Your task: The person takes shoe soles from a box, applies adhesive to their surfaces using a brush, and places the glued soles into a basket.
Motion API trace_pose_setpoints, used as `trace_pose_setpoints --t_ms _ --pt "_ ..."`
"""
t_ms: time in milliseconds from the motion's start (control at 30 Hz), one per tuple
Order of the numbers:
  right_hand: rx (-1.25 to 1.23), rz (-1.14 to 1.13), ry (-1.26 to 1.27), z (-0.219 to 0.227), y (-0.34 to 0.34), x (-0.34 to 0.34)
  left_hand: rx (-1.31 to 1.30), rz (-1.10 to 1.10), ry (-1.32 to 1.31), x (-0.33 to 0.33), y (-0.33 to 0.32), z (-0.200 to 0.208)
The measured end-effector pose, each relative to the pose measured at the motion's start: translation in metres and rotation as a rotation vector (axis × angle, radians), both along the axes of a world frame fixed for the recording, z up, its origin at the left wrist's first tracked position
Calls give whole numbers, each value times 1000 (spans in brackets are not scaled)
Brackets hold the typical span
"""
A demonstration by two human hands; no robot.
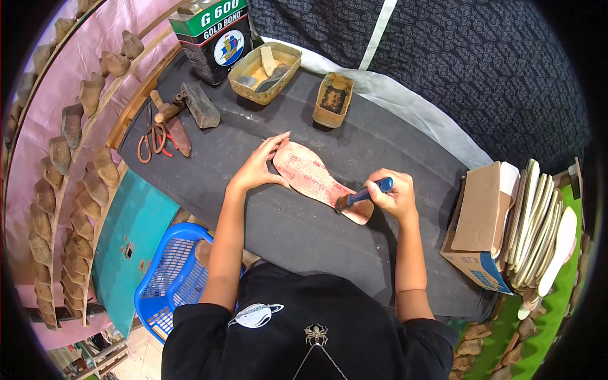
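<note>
A pinkish insole board with red print lies flat on the dark table, slanting from upper left to lower right. My left hand rests at its wide end, thumb and fingers spread around the edge and steadying it. In my right hand is a blue-handled brush, the fingers wrapped round the handle. Its dark bristles touch the board near the narrow heel end.
Ahead stand a yellowish tub, another tub with scraps inside, and a large can. Scissors, a hammer and a dark block lie left. A cardboard box and stacked soles stand right; a blue basket sits below left.
</note>
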State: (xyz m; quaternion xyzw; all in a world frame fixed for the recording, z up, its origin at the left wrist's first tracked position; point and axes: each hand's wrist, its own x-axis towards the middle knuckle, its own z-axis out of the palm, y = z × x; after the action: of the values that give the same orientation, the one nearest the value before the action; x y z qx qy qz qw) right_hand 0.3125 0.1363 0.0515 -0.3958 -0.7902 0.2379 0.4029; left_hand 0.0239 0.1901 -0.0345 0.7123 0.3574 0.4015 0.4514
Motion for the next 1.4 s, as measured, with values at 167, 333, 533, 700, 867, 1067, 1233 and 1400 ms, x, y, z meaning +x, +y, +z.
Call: trace_pose_setpoints --t_ms 167,333,533,700,867,1067,1233,1400 --pt "63 -2 46 -12 3 -16 -6 14 7 0 0 0" --pt "35 -62 16 -6 4 -7 1 19 6 -1 -1 -1" --pt "-3 -68 12 -2 5 12 0 7 3 -2 1 -2" --pt "12 -131 66 -6 4 3 -6 3 29 0 1 0" --pt "2 -112 144 -18 10 -9 -10 6 40 -1 -1 -2" --pt "-8 -142 89 -12 15 19 -10 4 38 1 0 0" --pt "-70 -136 73 -5 17 23 -76 -28 -35 -3 2 -1" --pt "-223 -122 268 -6 21 19 -306 -137 -527 -5 0 6"
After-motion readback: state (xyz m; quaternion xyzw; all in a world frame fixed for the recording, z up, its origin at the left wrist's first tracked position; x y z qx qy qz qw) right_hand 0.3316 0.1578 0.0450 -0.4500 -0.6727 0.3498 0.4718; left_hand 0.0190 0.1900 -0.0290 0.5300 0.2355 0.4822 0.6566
